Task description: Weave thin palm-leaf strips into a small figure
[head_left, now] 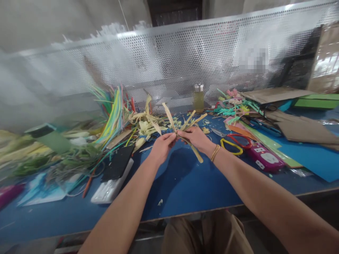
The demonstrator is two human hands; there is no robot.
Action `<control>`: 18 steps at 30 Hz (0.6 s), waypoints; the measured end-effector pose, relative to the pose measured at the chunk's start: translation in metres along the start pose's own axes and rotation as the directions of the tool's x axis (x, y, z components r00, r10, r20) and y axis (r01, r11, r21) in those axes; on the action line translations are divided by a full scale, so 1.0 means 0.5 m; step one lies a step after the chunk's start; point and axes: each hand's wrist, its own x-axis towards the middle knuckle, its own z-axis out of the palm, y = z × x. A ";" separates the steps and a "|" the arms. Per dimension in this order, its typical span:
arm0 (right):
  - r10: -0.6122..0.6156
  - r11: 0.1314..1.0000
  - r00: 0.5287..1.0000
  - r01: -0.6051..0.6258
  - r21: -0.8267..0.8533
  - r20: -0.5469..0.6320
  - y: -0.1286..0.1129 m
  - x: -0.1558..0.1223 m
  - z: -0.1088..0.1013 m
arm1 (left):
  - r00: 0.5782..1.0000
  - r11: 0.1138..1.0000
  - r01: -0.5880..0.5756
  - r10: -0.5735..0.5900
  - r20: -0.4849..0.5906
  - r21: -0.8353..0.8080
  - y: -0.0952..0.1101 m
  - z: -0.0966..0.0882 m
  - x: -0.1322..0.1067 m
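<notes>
Both hands meet above the blue table point(182, 187) and pinch a bundle of dry pale-yellow leaf strips point(185, 127). My left hand point(162, 146) grips the crossing point from the left with its fingers closed. My right hand point(196, 137), with a gold bracelet at the wrist, is closed on the same strips from the right. One strip points up and left, two fan up to the right, and one end slants down past the right wrist. More loose leaf strips point(145, 125) lie just behind the hands.
Coloured strips and stems point(113, 113) pile at the left, beside a black-and-white flat device point(113, 176). Scissors with red and yellow handles point(233, 143), a pink gadget point(265, 158), coloured paper sheets point(304, 155) and cardboard lie at the right. A small jar point(198, 97) stands before the perforated metal screen point(185, 56).
</notes>
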 end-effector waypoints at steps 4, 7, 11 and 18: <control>0.165 0.984 0.978 -0.173 0.050 0.128 -0.024 -0.010 -0.014 | 0.997 0.997 -0.058 0.055 -0.054 -0.049 0.006 -0.005 0.003; 0.164 0.986 0.979 -0.163 -0.016 0.117 -0.031 -0.013 -0.012 | 0.998 0.998 -0.057 0.055 -0.037 -0.042 0.013 -0.010 0.004; 0.086 0.995 0.990 -0.080 -0.061 0.109 -0.039 -0.015 -0.010 | 0.999 0.995 0.046 -0.044 0.020 -0.089 0.027 -0.017 -0.002; 0.003 0.994 0.994 0.010 -0.113 0.109 -0.042 -0.020 -0.008 | 0.998 0.995 0.064 -0.063 0.018 -0.078 0.025 -0.016 -0.005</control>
